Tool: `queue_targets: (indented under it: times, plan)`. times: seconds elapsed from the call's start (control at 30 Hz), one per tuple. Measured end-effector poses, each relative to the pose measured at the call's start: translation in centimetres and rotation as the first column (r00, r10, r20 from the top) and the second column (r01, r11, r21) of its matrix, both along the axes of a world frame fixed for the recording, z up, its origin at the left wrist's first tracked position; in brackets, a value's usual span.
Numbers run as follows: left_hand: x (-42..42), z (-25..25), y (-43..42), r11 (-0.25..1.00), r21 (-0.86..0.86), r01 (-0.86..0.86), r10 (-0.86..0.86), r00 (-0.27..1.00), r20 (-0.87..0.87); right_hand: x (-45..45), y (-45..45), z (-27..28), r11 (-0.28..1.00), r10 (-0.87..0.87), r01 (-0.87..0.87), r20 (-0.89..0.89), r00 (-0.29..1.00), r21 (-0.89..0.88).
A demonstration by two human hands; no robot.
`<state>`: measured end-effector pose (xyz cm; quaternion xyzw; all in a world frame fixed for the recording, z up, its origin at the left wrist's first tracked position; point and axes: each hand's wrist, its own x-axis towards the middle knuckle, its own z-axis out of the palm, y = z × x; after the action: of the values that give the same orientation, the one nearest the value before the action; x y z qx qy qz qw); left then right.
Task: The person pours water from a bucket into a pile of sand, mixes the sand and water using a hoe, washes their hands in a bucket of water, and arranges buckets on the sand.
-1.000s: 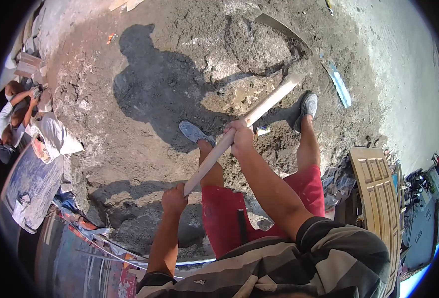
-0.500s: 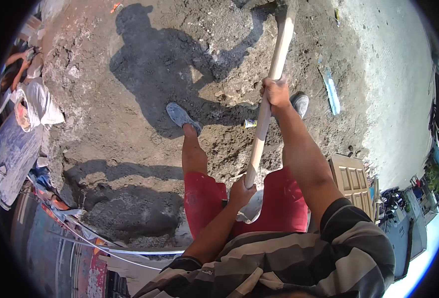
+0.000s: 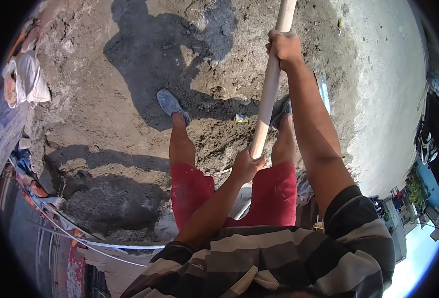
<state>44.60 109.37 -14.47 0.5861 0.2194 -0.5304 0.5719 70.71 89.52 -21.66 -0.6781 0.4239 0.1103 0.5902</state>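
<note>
A long, pale wooden tool handle (image 3: pixel 269 94) runs forward from between my knees and leaves the top of the view; its working end is out of sight. My left hand (image 3: pixel 248 166) is closed around the near end, close to my thighs. Farther up the shaft, my right hand (image 3: pixel 284 46) wraps it with the arm stretched out. Beneath the handle lies rough, grey-brown ground (image 3: pixel 130 126), partly in my shadow. A small yellow-and-white can (image 3: pixel 241 118) rests on the dirt between my shoes, left of the handle.
My left shoe (image 3: pixel 172 104) and right shoe (image 3: pixel 281 113) stand apart on the dirt. A crumpled clear-blue plastic piece (image 3: pixel 324 94) lies right of my forearm. White sacks (image 3: pixel 32 82) are at the left, a shadowed hollow (image 3: pixel 112 203) at lower left, and smooth pale concrete (image 3: pixel 383 89) at the right.
Both hands and the handle have moved forward, away from my body. The tool's dark far end, partly visible at the top before, has left the view. My head view has shifted slightly.
</note>
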Motion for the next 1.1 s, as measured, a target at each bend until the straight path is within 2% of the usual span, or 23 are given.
queue_targets:
  times: [0.07,0.13,0.17,0.2,0.23,0.3,0.4,0.47,0.53,0.6,0.63,0.67,0.7,0.73,0.77,0.8,0.83,0.9,0.97,1.0,1.03,1.07,1.1]
  plan:
    - [-2.1,0.0,0.7,1.0,-0.003,-0.03,0.03,0.999,-0.039,-3.5,2.1,-4.4,0.996,-0.014,0.02,-0.066,0.998,0.09]
    - [-5.9,1.0,3.0,0.995,0.097,0.023,-0.01,0.991,-0.135,-8.5,5.4,-6.0,0.999,-0.022,0.032,-0.282,0.959,0.029]
    - [-9.1,0.7,4.8,0.984,0.141,0.111,-0.101,0.992,-0.076,-11.0,6.4,-7.1,0.991,-0.09,0.113,-0.279,0.956,0.067]
    - [-11.0,-0.6,5.7,0.965,0.195,0.178,-0.18,0.984,-0.008,-11.8,7.3,-4.5,0.982,-0.1,0.145,-0.32,0.942,0.121]
    - [-11.4,-1.0,5.5,0.97,0.188,0.153,-0.156,0.988,0.004,-12.6,8.6,-2.3,0.967,-0.221,0.242,-0.226,0.949,0.073]
    - [-12.3,1.4,6.1,0.949,0.187,0.254,-0.263,0.965,0.022,-14.1,7.6,0.4,0.993,-0.09,0.104,-0.239,0.967,0.047]
    - [-8.8,1.4,4.5,0.974,0.103,0.2,-0.212,0.97,0.121,-9.1,5.0,4.4,0.996,-0.066,0.067,-0.021,0.998,0.063]
    - [-1.9,1.1,2.5,0.98,0.127,0.154,-0.176,0.967,0.184,-2.2,3.1,4.9,0.999,-0.044,0.044,0.06,0.997,0.002]
    - [3.2,-2.0,-0.1,0.999,0.033,-0.003,-0.004,0.982,0.19,4.7,1.0,2.6,0.999,-0.019,0.024,0.124,0.992,-0.041]
    - [5.3,-3.9,-3.2,0.993,0.085,-0.085,0.053,0.942,0.33,8.8,-1.3,-2.0,0.98,0.188,-0.183,0.056,0.981,-0.083]
    - [6.3,-1.9,-4.1,0.998,0.047,-0.053,0.047,0.992,0.121,7.3,-1.4,-3.3,0.969,0.241,-0.245,-0.081,0.967,-0.043]
    - [4.0,-1.3,-5.1,0.977,-0.037,-0.208,0.208,0.978,-0.004,5.9,-0.9,-4.9,0.951,0.303,-0.309,-0.199,0.932,0.001]
    - [-0.8,-2.0,-5.8,0.97,0.052,-0.238,0.241,0.969,-0.052,1.4,-0.5,-9.6,0.944,0.304,-0.327,-0.258,0.917,-0.047]
    - [-5.7,-0.6,-5.0,0.971,0.146,-0.19,0.203,0.976,-0.081,-4.6,1.9,-8.4,0.915,0.253,-0.346,-0.373,0.893,-0.209]
    - [-7.2,0.4,-4.1,0.98,0.101,-0.169,0.182,0.974,-0.133,-6.5,2.7,-5.6,0.953,0.255,-0.3,-0.414,0.874,-0.046]
    - [-9.8,0.5,-3.4,0.992,0.127,-0.013,0.036,0.983,-0.18,-11.4,1.6,-9.5,0.944,0.322,-0.33,-0.314,0.893,0.028]
    - [-12.8,0.6,-3.5,0.989,0.134,0.061,-0.04,0.987,-0.155,-11.8,2.2,-5.2,0.985,0.174,-0.154,-0.378,0.909,0.083]
    - [-13.1,0.1,-3.8,0.981,0.144,0.133,-0.116,0.986,-0.122,-10.3,2.0,0.9,0.998,0.022,-0.004,-0.313,0.949,0.058]
    - [-9.9,0.6,-4.3,0.996,0.079,0.052,-0.056,0.997,0.059,-6.1,0.2,3.4,0.999,0.047,-0.049,-0.238,0.97,-0.001]
    - [-6.9,-0.4,-4.8,0.997,0.044,0.065,-0.066,0.998,0.008,-2.7,-0.7,4.3,0.994,0.079,-0.088,-0.134,0.988,-0.058]
    - [-1.4,-0.2,-5.1,0.999,0.035,0.037,-0.043,0.983,0.179,0.4,-2.1,2.7,0.997,0.078,-0.077,-0.003,0.997,0.028]
    - [1.8,-2.2,-5.8,1.0,-0.022,0.013,-0.011,0.996,0.086,3.8,-3.7,0.1,0.997,0.073,-0.073,0.105,0.992,-0.004]
    - [3.2,-4.9,-7.1,0.887,-0.235,-0.397,0.415,0.909,0.031,8.0,-4.5,-1.5,0.99,0.103,-0.094,0.082,0.991,-0.1]
